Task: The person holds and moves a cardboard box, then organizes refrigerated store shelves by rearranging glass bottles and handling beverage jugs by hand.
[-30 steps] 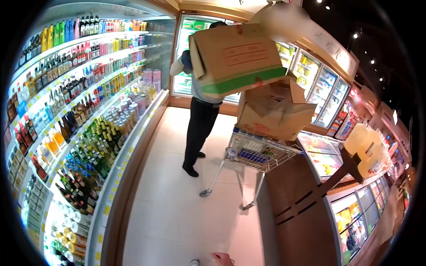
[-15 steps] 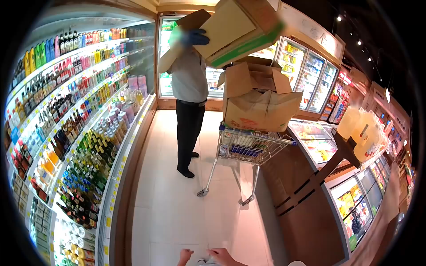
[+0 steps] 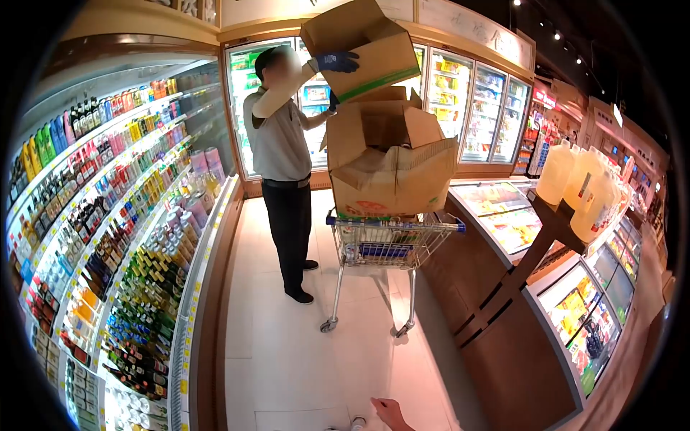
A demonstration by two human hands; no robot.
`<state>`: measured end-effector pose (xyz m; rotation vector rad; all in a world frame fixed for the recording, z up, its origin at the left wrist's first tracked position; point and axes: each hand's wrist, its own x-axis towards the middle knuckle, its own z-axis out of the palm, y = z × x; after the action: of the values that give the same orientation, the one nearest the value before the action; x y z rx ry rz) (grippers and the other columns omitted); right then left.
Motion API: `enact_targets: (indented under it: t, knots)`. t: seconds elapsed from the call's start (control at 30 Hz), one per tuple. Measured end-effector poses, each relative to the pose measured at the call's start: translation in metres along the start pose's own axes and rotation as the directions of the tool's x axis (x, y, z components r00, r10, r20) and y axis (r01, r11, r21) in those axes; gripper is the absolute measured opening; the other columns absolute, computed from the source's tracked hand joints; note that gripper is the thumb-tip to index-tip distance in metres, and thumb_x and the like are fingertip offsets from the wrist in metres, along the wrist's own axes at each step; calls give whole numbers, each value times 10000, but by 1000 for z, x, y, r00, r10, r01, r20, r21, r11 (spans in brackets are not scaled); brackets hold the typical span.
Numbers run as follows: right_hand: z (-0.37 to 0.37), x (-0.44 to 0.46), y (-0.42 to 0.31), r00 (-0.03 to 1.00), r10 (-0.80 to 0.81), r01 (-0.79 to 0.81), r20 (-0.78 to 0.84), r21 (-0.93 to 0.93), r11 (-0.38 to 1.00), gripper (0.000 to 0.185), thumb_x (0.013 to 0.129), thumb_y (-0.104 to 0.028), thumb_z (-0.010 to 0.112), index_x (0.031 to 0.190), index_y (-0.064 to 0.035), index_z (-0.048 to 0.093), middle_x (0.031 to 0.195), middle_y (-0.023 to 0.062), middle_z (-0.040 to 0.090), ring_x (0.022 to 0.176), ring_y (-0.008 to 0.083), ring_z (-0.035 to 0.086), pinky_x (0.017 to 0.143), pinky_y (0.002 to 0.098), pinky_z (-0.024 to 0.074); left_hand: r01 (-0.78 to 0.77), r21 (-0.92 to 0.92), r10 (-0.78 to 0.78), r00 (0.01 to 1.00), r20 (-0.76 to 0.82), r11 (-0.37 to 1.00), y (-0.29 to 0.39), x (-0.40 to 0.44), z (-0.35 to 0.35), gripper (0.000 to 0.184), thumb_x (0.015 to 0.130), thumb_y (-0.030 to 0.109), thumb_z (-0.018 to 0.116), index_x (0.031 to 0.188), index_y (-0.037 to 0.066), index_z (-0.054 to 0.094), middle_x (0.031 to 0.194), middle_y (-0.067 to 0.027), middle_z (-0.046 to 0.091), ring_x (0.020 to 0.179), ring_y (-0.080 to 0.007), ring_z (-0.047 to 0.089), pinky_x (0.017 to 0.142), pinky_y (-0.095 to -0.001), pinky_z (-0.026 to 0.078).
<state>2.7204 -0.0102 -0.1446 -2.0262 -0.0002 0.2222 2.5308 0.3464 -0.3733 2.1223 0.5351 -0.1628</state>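
Observation:
My right hand [image 3: 389, 412] is low in the frame over the pale floor, its fingers curled together with nothing visible in them. My left hand is out of view. Farther ahead, a person [image 3: 280, 144] in a grey top, dark trousers and blue gloves holds up a tilted, open cardboard box [image 3: 381, 68]. Below it, a large open cardboard box [image 3: 392, 188] with spread flaps rests on a metal shopping cart [image 3: 384, 241]. My right hand is well apart from the cart and boxes.
Lit shelves of bottles and cans [image 3: 136, 287] line the left side. Glass-door freezers [image 3: 449, 93] stand at the back. On the right are a brown counter [image 3: 496, 359], large jugs of yellowish liquid [image 3: 575, 179] and low freezers [image 3: 582, 309] of packaged goods.
The person's box has tipped, so its open inside now shows. My left hand, visible half a second ago, has left the frame. The view has shifted, bringing the person's head into sight.

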Motion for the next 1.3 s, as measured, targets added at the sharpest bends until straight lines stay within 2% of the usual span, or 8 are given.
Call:
enact_targets:
  t: [0.2, 0.27, 0.33, 0.8, 0.97, 1.0, 1.2, 1.3]
  knots:
    - [2, 2, -26, 988, -153, 153, -4, 63, 986, 287, 852, -265, 500, 883, 1, 602, 638, 80, 555, 567, 126, 473, 523, 321, 409, -107, 109, 109, 994, -10, 988, 73, 83, 10, 299, 643, 331, 656, 687, 37, 636, 737, -166, 617, 700, -308, 570, 659, -414, 445]
    - [-13, -3, -88, 965, 240, -256, 102, 203, 945, 394, 828, -273, 558, 564, -3, 444, 453, -16, 346, 427, 61, 325, 399, 255, 274, -43, 36, 45, 996, -78, 998, 88, 98, 23, 299, 625, 311, 677, 601, 25, 596, 576, -152, 568, 563, -291, 569, 573, -388, 458]
    - [-7, 5, -76, 974, 210, -223, 81, 207, 953, 392, 825, -298, 553, 568, -16, 465, 448, -13, 374, 409, 68, 366, 391, 253, 293, 53, 183, -80, 987, 141, 982, 100, 109, 15, 301, 627, 326, 675, 665, 30, 637, 630, -152, 598, 616, -297, 586, 608, -378, 470]
    - [43, 11, -99, 963, 267, -257, -26, 184, 949, 386, 827, -274, 541, 548, -21, 455, 457, -24, 367, 397, 74, 335, 381, 264, 267, -195, 376, 136, 975, 177, 906, -17, 58, -57, 244, 695, 298, 650, 618, 71, 607, 673, -129, 583, 677, -304, 520, 640, -435, 410]
    - [50, 10, -110, 965, 264, -258, -3, 198, 946, 392, 836, -265, 534, 533, -39, 431, 447, -28, 349, 392, 60, 314, 369, 252, 244, 109, 13, -110, 984, 138, 994, -38, 50, -49, 248, 690, 274, 646, 568, 72, 569, 626, -124, 557, 621, -273, 506, 608, -422, 407]
    - [53, 11, -110, 960, 281, -279, 22, 223, 934, 396, 840, -262, 532, 527, -46, 420, 445, -29, 342, 388, 56, 303, 364, 249, 234, -261, 176, 258, 965, 39, 949, -37, 51, -48, 195, 703, 249, 620, 620, 73, 607, 659, -124, 589, 632, -278, 531, 604, -421, 413]
    - [96, 25, -98, 970, 226, -225, 91, -14, 974, 288, 821, -253, 560, 753, 26, 585, 572, 98, 502, 550, 131, 471, 535, 292, 396, 325, -75, -312, 939, 144, 943, -2, 63, -55, 306, 631, 321, 669, 651, 19, 624, 518, -129, 559, 490, -254, 564, 550, -356, 471]
    - [125, 30, -114, 975, 148, -159, 168, 54, 986, 380, 807, -316, 560, 710, 51, 554, 505, 90, 431, 516, 115, 386, 502, 290, 364, 323, -111, -315, 945, 85, 940, -7, 61, -69, 298, 637, 291, 669, 582, 9, 592, 455, -96, 522, 394, -207, 518, 482, -339, 454]
